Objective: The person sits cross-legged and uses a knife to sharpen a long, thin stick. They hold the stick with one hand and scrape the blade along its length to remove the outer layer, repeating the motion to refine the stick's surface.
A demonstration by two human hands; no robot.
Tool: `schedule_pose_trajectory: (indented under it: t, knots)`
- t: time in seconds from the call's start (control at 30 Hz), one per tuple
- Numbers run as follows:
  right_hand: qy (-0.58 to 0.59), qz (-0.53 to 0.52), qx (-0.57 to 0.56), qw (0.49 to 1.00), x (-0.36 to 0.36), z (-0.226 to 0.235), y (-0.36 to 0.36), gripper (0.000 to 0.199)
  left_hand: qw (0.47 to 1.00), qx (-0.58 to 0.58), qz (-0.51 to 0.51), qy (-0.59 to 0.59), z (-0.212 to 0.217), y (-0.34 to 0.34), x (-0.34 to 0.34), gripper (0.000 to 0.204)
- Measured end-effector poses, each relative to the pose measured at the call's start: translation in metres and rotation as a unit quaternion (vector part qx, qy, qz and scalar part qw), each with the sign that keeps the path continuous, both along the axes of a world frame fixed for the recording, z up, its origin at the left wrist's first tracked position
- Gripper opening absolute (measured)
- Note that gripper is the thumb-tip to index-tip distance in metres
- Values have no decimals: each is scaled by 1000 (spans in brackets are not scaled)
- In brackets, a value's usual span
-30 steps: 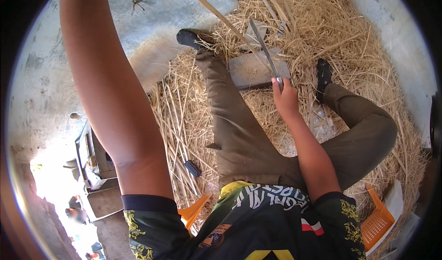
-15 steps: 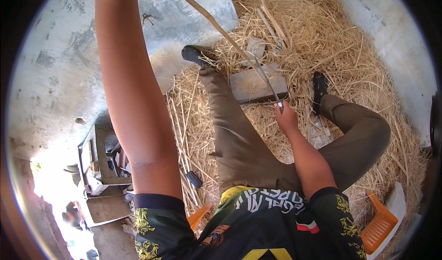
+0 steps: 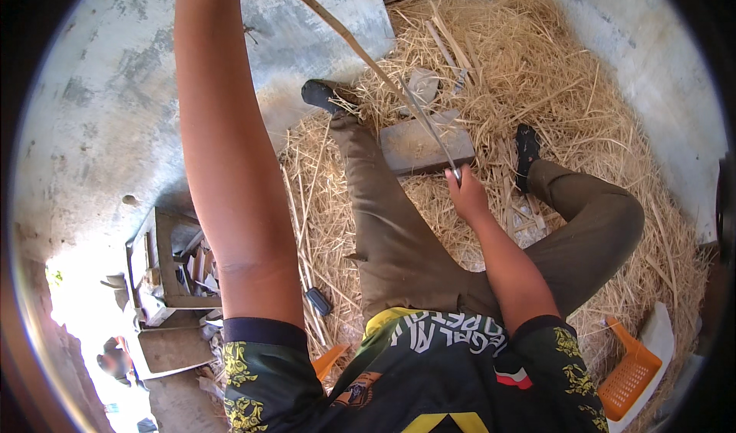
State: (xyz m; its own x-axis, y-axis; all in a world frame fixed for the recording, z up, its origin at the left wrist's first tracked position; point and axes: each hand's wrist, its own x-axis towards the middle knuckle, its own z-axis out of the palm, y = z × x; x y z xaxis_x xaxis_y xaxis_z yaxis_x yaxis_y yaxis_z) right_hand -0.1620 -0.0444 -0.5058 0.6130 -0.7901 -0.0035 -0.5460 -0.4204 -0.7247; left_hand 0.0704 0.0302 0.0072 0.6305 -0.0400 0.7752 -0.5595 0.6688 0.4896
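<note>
Patchy pale walls [image 3: 652, 73], straw-covered floor [image 3: 552, 73].

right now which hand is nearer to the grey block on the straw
Right. The right hand is just below the right end of the grey block; the left forearm runs up-left of it to the picture's top edge, its hand cut off.

The right hand [image 3: 468, 193] grips a knife [image 3: 448, 152] (its blade overlapping a long strip [image 3: 337, 26]) near a grey block [image 3: 412, 148].

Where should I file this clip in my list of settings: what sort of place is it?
Probably a rough, makeshift workshop: straw-like shavings lie heaped about, a knife is held in the right hand near a long thin strip, and a pale, worn wall stands close by.
</note>
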Motion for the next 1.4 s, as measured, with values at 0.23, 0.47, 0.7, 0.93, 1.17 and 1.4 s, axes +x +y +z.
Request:
schedule_pose_trajectory:
  t: [0.23, 0.47, 0.7, 0.93, 1.17, 1.4]
  knots:
    - [49, -66, 56, 995, -12, -46, -15, 53, 1000, 7, -14, -20, -2, 0, 5, 44]
    - [-32, -75, 34, 996, 4, 19, -12, 56, 1000, -11, 5, -22, -3, -10, -6, 44]
    - [107, -63, 79, 989, -21, -39, -4, 53, 1000, 7, -10, -13, 3, -17, -16, 43]
    - [142, -38, 163, 976, -15, -53, -8, 42, 999, 14, -21, -33, 5, -16, -12, 44]
    - [44, -127, 390, 911, -1, -73, -19, 36, 999, 21, -30, -40, 14, -21, -27, 45]
    - [72, -131, 150, 977, -13, -34, -13, 42, 999, 27, -25, -20, 7, -30, -26, 46]
